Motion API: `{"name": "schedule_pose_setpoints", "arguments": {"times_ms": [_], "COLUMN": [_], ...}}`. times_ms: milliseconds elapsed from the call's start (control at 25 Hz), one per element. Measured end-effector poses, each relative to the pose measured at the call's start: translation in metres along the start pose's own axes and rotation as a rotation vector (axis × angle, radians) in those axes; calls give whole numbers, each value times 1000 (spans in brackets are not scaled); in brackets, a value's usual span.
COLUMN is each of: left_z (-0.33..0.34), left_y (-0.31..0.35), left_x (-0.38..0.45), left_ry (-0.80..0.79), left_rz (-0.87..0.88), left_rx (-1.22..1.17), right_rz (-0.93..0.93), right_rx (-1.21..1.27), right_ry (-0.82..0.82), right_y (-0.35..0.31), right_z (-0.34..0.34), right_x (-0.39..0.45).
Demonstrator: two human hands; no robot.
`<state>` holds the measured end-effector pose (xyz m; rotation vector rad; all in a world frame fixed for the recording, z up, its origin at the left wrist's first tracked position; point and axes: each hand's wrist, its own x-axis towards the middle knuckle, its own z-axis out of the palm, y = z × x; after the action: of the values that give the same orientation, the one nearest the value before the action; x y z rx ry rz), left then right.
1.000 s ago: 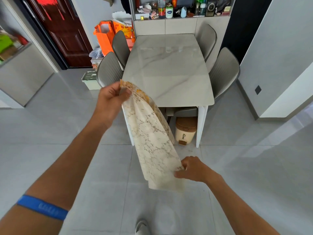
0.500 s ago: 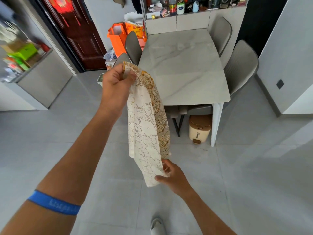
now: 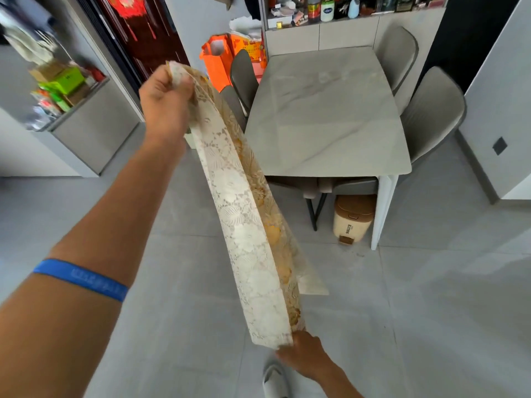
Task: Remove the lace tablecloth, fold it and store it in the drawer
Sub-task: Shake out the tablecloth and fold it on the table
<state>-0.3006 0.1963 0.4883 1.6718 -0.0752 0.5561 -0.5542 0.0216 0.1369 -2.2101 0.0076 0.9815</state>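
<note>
The cream and gold lace tablecloth (image 3: 247, 225) is folded into a long narrow strip and stretched slantwise in the air in front of me. My left hand (image 3: 165, 100) grips its top end, raised high at the upper left. My right hand (image 3: 304, 354) holds the bottom end low, near the floor, with the fingers partly hidden behind the cloth. The marble dining table (image 3: 327, 116) stands bare to the right of the cloth. No drawer can be made out in view.
Grey chairs (image 3: 431, 116) flank the table on both sides. A beige bin (image 3: 353, 219) sits under the table's near end. An orange bag (image 3: 215, 61) stands by the dark red door (image 3: 140, 38). A grey cabinet (image 3: 94, 124) with boxes is at left. My shoe (image 3: 274, 380) is below.
My left hand has risen and moved left with the top end. My right hand has dropped lower, pulling the strip out long and taut. The view has turned left.
</note>
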Motion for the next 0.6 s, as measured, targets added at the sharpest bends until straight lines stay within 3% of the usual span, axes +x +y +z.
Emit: {"name": "schedule_pose_setpoints", "arguments": {"times_ms": [160,320,440,600], "left_z": [-14,-40,-72,-114], "left_y": [-22,-73,-121,-170], "left_x": [7,4,-3,-24], "left_ry": [32,100,97,37], "left_rz": [-32,-205,-308,-416], "left_rx": [113,372,485,380], "right_rz": [43,139,295,481], "right_rx": [-104,-375,-632,-853], "right_ry": [8,92,272,476], "right_y": [28,87,132,148], "right_z": [10,-15,-53,-121], "right_x": [-1,-10,-27,-52]}}
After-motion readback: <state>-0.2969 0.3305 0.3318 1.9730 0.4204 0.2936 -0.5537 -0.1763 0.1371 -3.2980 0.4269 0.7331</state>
